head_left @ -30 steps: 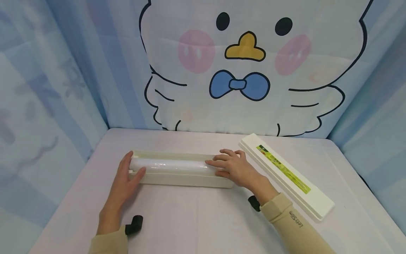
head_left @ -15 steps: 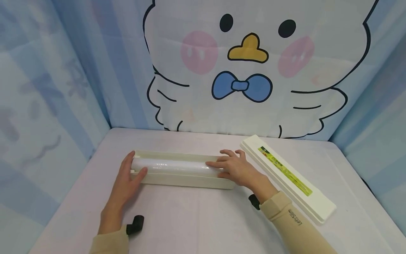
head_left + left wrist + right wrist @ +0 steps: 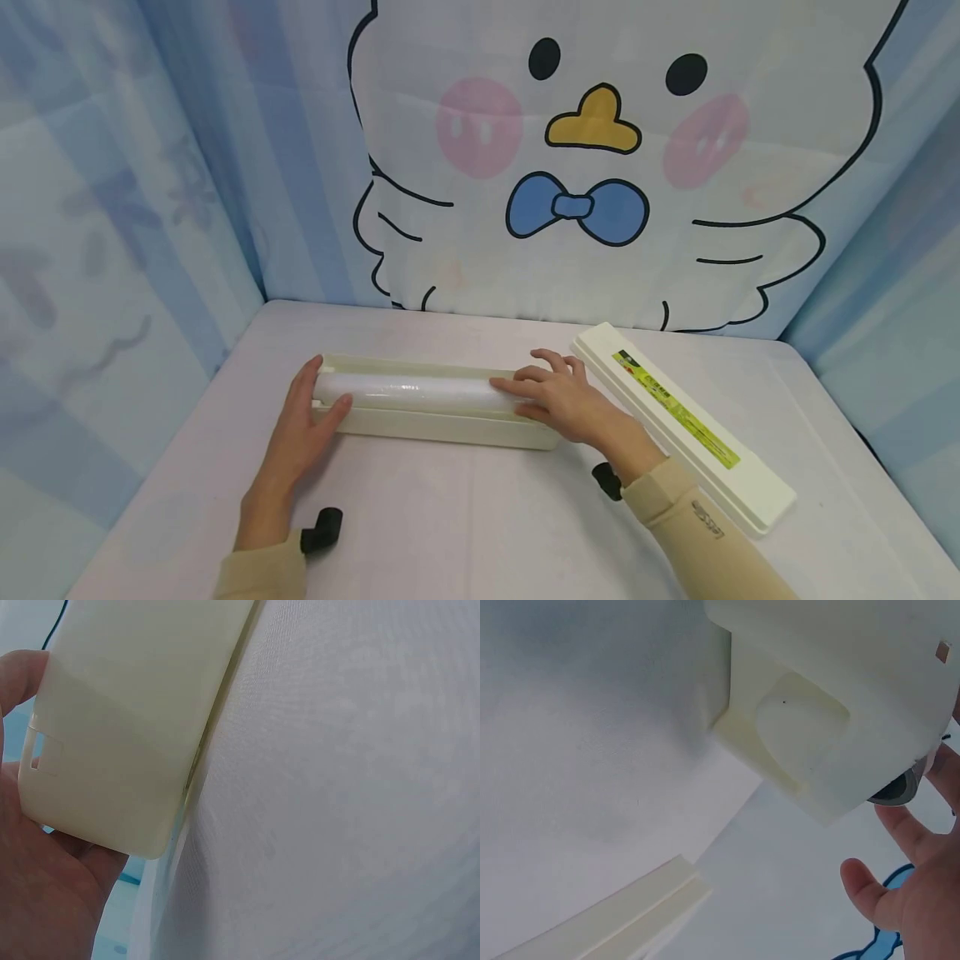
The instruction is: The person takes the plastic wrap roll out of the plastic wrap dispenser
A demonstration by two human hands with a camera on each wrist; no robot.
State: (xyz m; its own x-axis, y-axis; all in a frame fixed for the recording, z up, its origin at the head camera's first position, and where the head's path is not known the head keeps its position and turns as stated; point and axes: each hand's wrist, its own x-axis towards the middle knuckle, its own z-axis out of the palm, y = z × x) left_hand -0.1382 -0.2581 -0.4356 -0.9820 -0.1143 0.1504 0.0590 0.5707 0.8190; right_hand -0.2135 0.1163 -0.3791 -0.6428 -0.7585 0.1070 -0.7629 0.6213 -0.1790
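A long off-white cling film box (image 3: 450, 427) lies lidless on the table, with a shiny white roll of cling film (image 3: 420, 392) inside it. My left hand (image 3: 300, 429) grips the box's left end, thumb at the front wall and fingers at the far side. The left wrist view shows that hand (image 3: 41, 877) around the corner of the box (image 3: 135, 720). My right hand (image 3: 562, 400) rests over the right end, its loosely bent fingers touching the roll. From the right wrist, the dark hollow end of the roll (image 3: 894, 789) shows beside the fingers.
Right of the box lies its long white lid (image 3: 686, 429), slanted, with a yellow-green label; the right forearm passes close to it. A pale cloth covers the table (image 3: 405, 517). Patterned curtains (image 3: 480, 267) enclose the back and sides.
The head view has shifted slightly, so the whole scene sits a little farther right. Both hands keep nearly the same places on the box and the roll.
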